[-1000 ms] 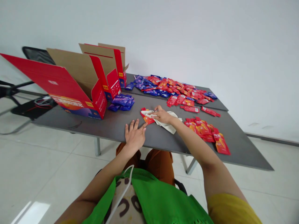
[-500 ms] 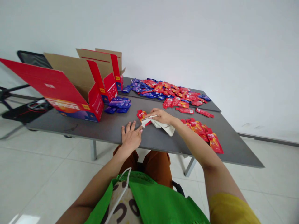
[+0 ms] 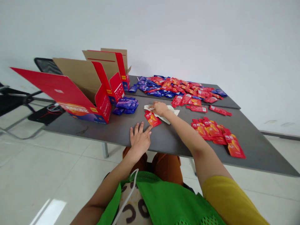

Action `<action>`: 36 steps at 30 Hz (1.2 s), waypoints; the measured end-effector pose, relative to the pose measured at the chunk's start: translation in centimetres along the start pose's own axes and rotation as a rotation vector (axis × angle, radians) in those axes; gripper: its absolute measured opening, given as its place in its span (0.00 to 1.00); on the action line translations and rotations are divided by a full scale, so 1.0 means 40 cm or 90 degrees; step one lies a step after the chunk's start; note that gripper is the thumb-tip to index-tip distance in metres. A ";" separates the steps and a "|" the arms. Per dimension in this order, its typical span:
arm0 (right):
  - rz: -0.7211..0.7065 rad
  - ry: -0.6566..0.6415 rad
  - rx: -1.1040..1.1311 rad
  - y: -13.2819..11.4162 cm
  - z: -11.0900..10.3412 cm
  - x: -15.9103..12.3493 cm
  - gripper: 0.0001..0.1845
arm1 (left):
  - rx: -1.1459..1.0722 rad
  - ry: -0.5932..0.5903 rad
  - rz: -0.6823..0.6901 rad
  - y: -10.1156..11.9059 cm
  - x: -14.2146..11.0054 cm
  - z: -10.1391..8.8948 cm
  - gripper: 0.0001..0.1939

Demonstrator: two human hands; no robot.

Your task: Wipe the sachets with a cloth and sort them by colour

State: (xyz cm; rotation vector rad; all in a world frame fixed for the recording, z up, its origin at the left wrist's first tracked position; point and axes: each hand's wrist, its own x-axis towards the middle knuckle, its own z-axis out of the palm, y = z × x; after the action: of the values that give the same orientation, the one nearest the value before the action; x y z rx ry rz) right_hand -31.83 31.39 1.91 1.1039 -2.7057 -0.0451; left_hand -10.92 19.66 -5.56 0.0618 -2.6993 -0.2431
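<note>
Holding a white cloth (image 3: 175, 112): the right hand (image 3: 160, 108) pressed it down near the middle of the counter (image 3: 262, 147), fingers narrow and bent over the fabric.
Red pouch (image 3: 153, 120): it lay flat on the counter, its far end partly under the cloth and its near end uncovered, just beyond the left hand.
Left hand (image 3: 141, 139): it rested palm down by the near edge, fingers spread wide; one fingertip was at the pouch's near corner, though contact could not be told.
Blue pouches (image 3: 126, 105): a small stack sat left of the cloth, beside the boxes.
Stacked red pouches (image 3: 212, 129): they overlapped in a group to the right, printed faces up, past the right forearm (image 3: 186, 134).
Mixed heap (image 3: 174, 87): red and blue pouches were piled along the back of the counter, with two loose red pouches (image 3: 197, 108) in front.
Red boxes (image 3: 103, 100): they stood in a row on the left, flaps raised.
Black chair (image 3: 48, 65): its mesh back showed behind the nearest box.
Clothing: the person wore a green apron (image 3: 168, 200) and a yellow sleeve (image 3: 229, 193).
</note>
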 end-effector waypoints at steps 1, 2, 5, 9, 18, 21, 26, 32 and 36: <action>-0.012 0.006 0.011 0.016 -0.002 0.001 0.20 | 0.001 0.000 0.002 0.000 -0.001 0.001 0.23; -0.035 0.018 0.031 0.031 -0.004 -0.004 0.19 | 0.000 0.001 0.003 -0.001 -0.002 0.001 0.23; -0.123 0.085 0.119 0.067 -0.013 -0.049 0.19 | -0.005 0.006 0.005 -0.003 -0.003 0.003 0.23; -0.203 0.146 0.219 0.060 -0.031 -0.137 0.19 | -0.021 0.009 0.009 -0.005 -0.002 0.007 0.23; -0.235 0.042 0.168 0.013 0.022 -0.187 0.20 | -0.057 -0.008 -0.005 0.000 0.000 -0.001 0.23; -0.159 0.041 0.120 0.020 0.024 -0.134 0.20 | -0.067 -0.025 -0.014 0.003 0.002 -0.009 0.23; -0.071 -0.017 0.041 0.024 0.013 -0.036 0.20 | -0.037 -0.033 -0.022 0.006 0.001 -0.013 0.23; -0.058 -0.004 0.052 0.032 -0.027 -0.031 0.19 | -0.048 -0.023 -0.025 0.009 -0.003 -0.017 0.23; -0.198 0.023 0.291 0.041 -0.075 -0.101 0.21 | -0.057 -0.009 -0.021 0.008 -0.004 -0.016 0.23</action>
State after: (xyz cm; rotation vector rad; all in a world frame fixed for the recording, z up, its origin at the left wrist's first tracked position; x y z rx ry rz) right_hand -29.53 35.53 4.25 1.6204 -2.5498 0.5617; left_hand -10.50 19.89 -4.98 0.0779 -2.6998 -0.3747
